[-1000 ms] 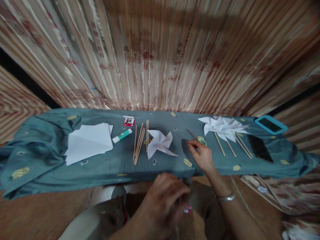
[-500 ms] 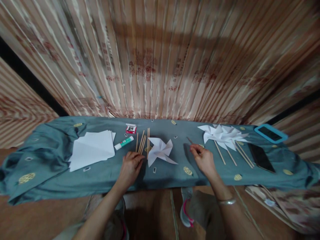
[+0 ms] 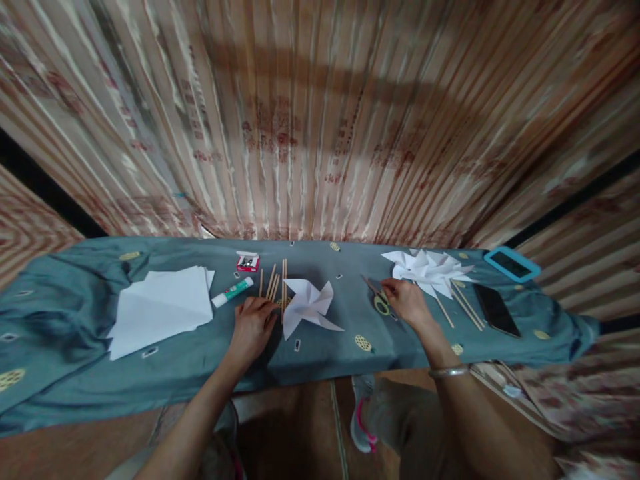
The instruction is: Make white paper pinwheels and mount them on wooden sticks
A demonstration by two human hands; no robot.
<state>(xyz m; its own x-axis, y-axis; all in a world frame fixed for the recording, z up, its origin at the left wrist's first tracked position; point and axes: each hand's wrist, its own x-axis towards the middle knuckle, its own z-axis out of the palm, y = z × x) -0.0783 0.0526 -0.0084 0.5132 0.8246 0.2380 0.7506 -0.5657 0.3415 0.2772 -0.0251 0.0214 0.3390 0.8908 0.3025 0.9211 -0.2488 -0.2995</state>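
My left hand [image 3: 254,327] is closed, its fingers curled over the lower ends of several thin wooden sticks [image 3: 273,285]. What it grips, if anything, is hidden. Just right of it, a white paper pinwheel [image 3: 307,305] lies flat, with one blade close to the longer sticks. Yellow-handled scissors [image 3: 381,304] rest on the cloth, blades pointing up and left. Beside their handles is my right hand [image 3: 407,301], fingers loosely bent and apart from the scissors, with nothing seen in it. Beyond this hand lie several overlapping paper pinwheels [image 3: 430,268] with wooden sticks [image 3: 467,305].
A stack of white paper [image 3: 163,308] lies at the left, with a glue stick [image 3: 233,292] and a small red box [image 3: 247,261] nearby. At the right are a dark phone [image 3: 496,309] and a blue-framed tablet [image 3: 513,264]. A pleated curtain [image 3: 310,147] hangs behind the table.
The scissors have left my right hand and lie on the cloth; that hand has moved right of them. My left hand stays by the sticks. The view has turned slightly right.
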